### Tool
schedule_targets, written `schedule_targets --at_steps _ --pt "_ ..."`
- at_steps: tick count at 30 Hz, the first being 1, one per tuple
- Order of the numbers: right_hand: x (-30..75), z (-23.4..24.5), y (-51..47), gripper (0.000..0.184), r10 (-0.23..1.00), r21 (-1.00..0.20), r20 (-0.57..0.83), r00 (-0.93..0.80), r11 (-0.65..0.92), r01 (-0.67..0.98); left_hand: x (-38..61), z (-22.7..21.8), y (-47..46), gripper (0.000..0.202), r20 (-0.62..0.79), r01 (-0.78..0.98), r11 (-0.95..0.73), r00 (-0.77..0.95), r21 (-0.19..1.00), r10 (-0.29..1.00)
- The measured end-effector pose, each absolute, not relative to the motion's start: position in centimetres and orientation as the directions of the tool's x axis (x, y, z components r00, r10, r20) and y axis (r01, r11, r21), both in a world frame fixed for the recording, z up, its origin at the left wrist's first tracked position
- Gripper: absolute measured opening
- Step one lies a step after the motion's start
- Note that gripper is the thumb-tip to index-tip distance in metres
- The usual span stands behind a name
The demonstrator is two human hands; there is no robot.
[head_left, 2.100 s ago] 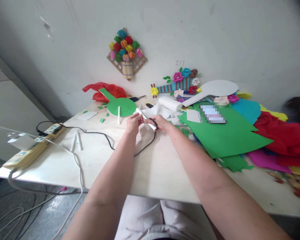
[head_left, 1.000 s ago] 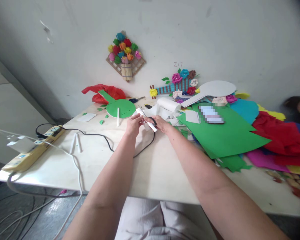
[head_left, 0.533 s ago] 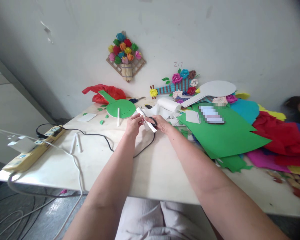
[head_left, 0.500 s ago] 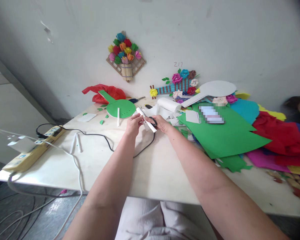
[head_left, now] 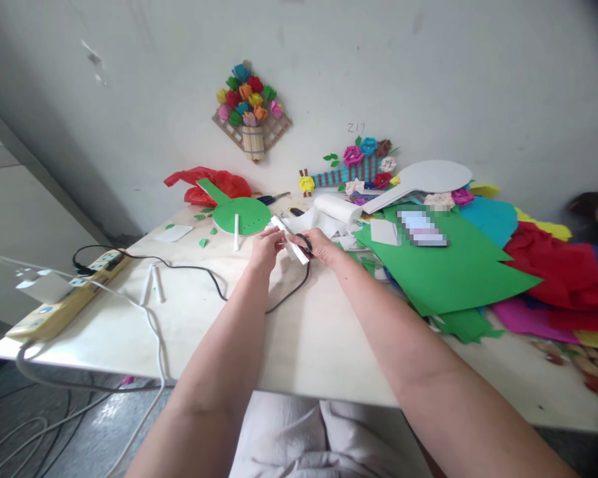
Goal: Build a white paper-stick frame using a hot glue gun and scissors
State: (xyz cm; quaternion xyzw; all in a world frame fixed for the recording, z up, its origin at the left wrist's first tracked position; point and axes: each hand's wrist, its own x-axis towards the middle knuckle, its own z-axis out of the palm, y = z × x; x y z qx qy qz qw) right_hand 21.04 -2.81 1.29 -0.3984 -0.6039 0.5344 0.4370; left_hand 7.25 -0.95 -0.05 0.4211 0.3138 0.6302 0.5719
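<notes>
Over the middle of the table, my left hand pinches a folded white paper strip. My right hand is closed round black-handled scissors, whose blades lie against the white strip. Whether the blades have cut into it is too small to tell. Just left of my hands, a green paddle-shaped piece lies on the table with a white stick across its edge. A roll of white paper lies behind my right hand.
A yellow power strip with cables lies at the left edge. Green paper sheets, a phone and a white paddle-shaped piece are on the right. Two white sticks lie left of my arm. Red crepe paper is heaped far right.
The scissors have turned slightly in my right hand, and their handles look wider apart. The white strip's near end has shifted a little to the left. My left hand is nearly still.
</notes>
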Motion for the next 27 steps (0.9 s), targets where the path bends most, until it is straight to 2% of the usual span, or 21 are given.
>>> schedule_targets --at_steps 8,13,22,27 --pt "21.7 2.0 -3.5 0.041 0.929 -0.997 0.074 -0.363 0.081 0.005 7.4 0.5 -1.6 0.018 0.131 -0.458 -0.124 -0.016 0.880 0.991" --pt "21.7 1.8 -3.0 0.040 0.922 -0.995 0.074 -0.380 0.095 0.035 7.6 0.4 -1.7 0.014 0.172 -0.414 -0.147 0.023 0.898 0.985" --pt "21.6 1.1 -1.9 0.035 0.933 -0.987 0.122 -0.338 0.151 0.059 7.7 0.3 -1.8 0.026 0.119 -0.388 -0.113 -0.009 0.915 0.993" --pt "21.4 1.4 -2.1 0.034 0.958 -0.984 0.132 -0.255 0.158 0.086 7.7 0.5 -1.9 0.029 0.096 -0.395 -0.098 -0.025 0.913 0.995"
